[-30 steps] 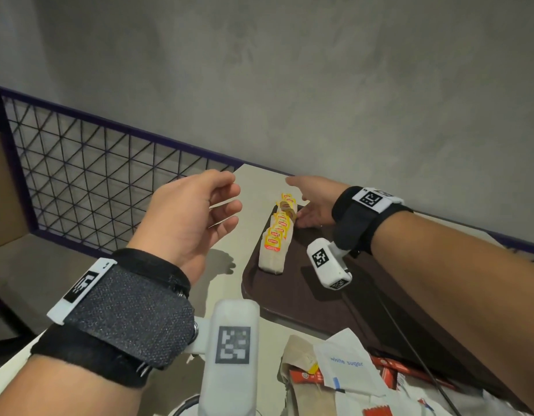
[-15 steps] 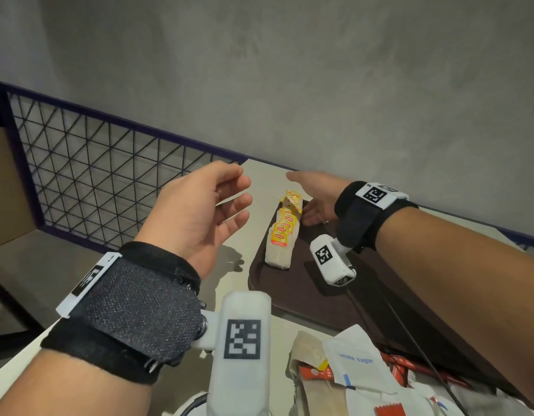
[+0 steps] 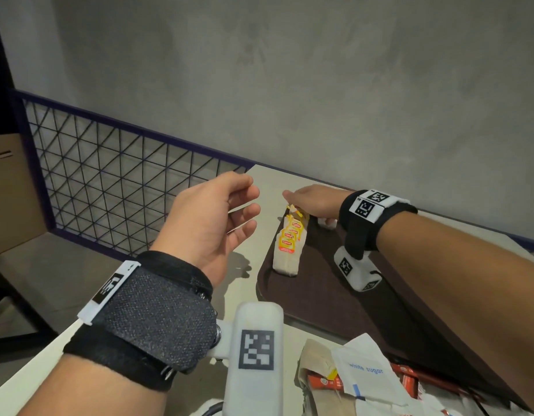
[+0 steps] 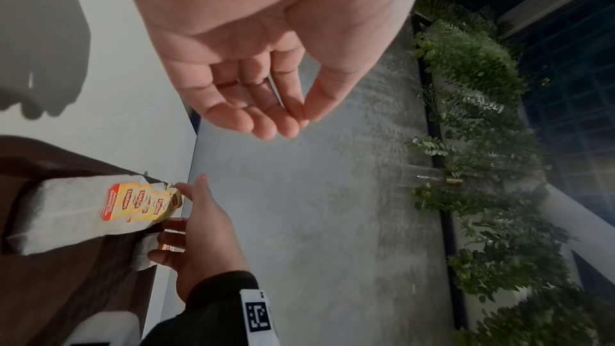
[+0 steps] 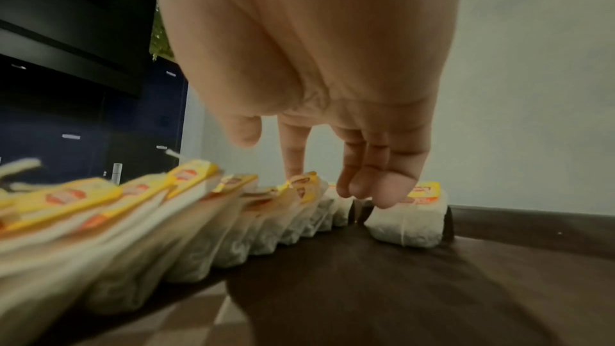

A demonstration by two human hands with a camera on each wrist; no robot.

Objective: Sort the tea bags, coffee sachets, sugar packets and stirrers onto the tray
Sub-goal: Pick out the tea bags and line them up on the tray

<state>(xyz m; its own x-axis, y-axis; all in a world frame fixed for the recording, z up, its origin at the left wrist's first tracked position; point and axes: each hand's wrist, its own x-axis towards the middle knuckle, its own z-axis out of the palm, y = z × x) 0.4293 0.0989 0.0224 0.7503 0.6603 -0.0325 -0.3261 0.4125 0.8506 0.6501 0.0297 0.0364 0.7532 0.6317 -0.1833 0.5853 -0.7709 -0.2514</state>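
Already a row of tea bags [image 3: 288, 246] stands on edge along the left side of the brown tray [image 3: 325, 295], each overlapping the next, its long axis running from the near rim away toward the wall. The right hand [image 3: 315, 202] is at the far end of that row, palm down. In the right wrist view its index finger reaches down to the yellow tag of the last bag in line, while the other fingers [image 5: 376, 188] curl down onto a single tea bag [image 5: 411, 222] that stands apart, just beside the row's far end and on the side away from it. Whether those fingers pinch the bag or only press its top I cannot tell; they are bent over it and touching.

So the loose bag lies directly under the right fingertips, with a small gap between it and the line. Closing that gap looks like the move in hand: a short slide toward the row, across the row's axis.

The left hand [image 3: 211, 223] hovers over the desk [image 3: 253, 253] left of the tray, fingers loosely curled and holding nothing, well apart from the loose bag. Near the person lies an unsorted heap with a white sugar packet [image 3: 364, 373] on top.
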